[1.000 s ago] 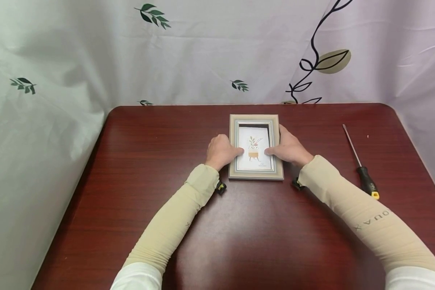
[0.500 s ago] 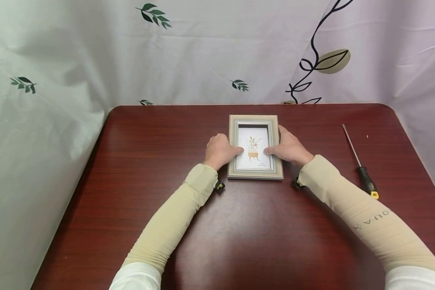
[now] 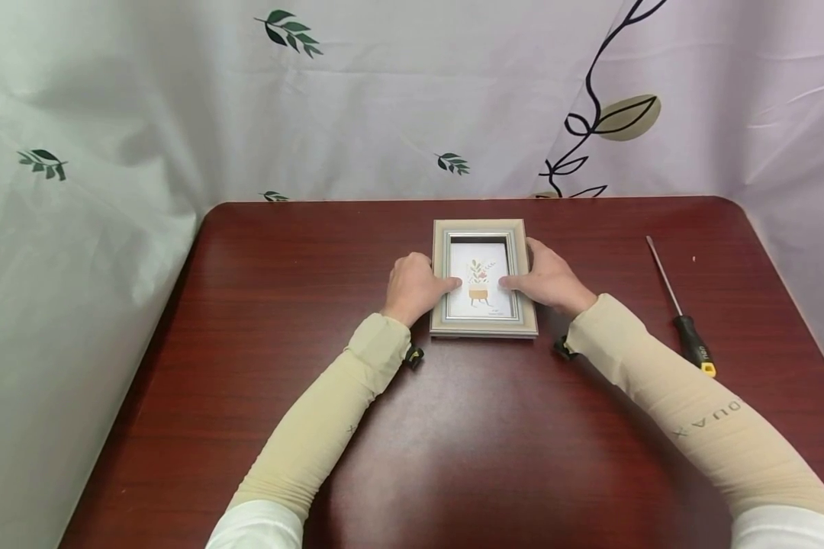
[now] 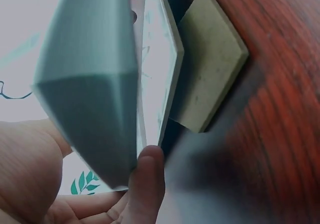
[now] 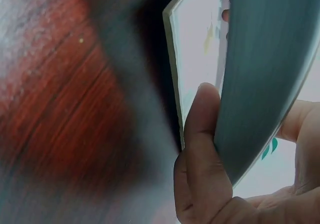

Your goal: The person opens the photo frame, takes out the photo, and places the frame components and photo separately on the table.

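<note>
A beige picture frame (image 3: pixel 484 332) with silvery inner edging is held between both hands at the table's far middle. Its opening shows a white print of a potted plant (image 3: pixel 479 263). My left hand (image 3: pixel 414 290) grips the left side and my right hand (image 3: pixel 551 279) the right, thumbs over the front. In the left wrist view, a thin panel with a white face (image 4: pixel 159 79) stands apart behind the frame, with a khaki flap (image 4: pixel 212 59) behind it. One finger reaches into the gap. The right wrist view shows the panel (image 5: pixel 175 69) and a fingertip against it.
A screwdriver (image 3: pixel 690 335) with a black and yellow handle lies on the red-brown table (image 3: pixel 261 305) to the right. A patterned white curtain (image 3: pixel 357 99) hangs behind the table's far edge. A tiny light speck (image 3: pixel 693 259) lies near the screwdriver.
The frame's far edge sits very slightly nearer and its near edge slightly farther in the head view. Both hands keep their hold, and the screwdriver stays put.
</note>
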Tool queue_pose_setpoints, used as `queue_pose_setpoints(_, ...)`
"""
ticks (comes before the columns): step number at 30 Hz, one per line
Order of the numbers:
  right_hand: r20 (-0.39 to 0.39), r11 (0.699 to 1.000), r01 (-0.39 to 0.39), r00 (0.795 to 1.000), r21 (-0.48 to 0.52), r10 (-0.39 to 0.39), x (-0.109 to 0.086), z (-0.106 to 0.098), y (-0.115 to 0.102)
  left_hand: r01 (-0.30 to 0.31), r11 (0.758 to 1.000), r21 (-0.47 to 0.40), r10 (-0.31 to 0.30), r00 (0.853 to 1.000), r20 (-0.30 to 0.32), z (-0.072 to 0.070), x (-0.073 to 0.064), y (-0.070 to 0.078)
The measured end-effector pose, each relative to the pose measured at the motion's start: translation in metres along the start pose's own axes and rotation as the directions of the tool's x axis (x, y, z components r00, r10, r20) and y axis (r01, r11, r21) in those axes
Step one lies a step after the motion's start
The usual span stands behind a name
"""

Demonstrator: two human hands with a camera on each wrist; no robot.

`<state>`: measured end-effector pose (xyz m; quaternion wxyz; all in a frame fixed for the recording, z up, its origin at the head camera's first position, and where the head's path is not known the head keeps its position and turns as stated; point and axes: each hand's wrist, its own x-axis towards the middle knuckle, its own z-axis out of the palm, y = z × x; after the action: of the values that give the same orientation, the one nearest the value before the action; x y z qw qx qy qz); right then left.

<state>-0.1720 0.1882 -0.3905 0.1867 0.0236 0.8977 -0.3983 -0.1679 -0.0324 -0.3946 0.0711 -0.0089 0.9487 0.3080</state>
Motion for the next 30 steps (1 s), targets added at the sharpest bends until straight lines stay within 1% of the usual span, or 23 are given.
queue_pose_setpoints(4,-0.008,1.0,0.002,1.0,-0.004,-0.002,-0.002,0.0,-0.002,-0.018,0.999,0.045,0.02,0.999,-0.031,-0.002,-0.001,0.0)
queue_pose_setpoints(7,-0.018,1.0,0.02,1.0,0.0,-0.02,-0.004,0.0,-0.004,-0.028,0.997,0.074,0.032,0.998,-0.054,-0.005,-0.002,0.001)
queue_pose_setpoints(14,-0.047,0.997,0.073,0.996,0.023,-0.072,-0.006,0.001,-0.009,-0.027,0.998,0.065,0.031,0.997,-0.064,-0.012,-0.004,0.0)
queue_pose_setpoints(23,-0.048,0.995,0.079,0.996,0.058,-0.076,-0.007,0.005,-0.016,-0.03,0.996,0.081,0.036,0.996,-0.083,-0.021,-0.003,-0.005)
queue_pose_setpoints(26,-0.047,0.993,0.075,0.996,0.088,-0.071,-0.007,0.007,-0.019,-0.017,0.996,0.084,0.024,0.996,-0.084,-0.024,-0.003,-0.007)
queue_pose_setpoints(30,-0.041,0.986,0.091,0.995,0.143,-0.086,-0.007,0.011,-0.023,-0.005,0.996,0.085,0.013,0.996,-0.086,-0.029,-0.004,-0.011)
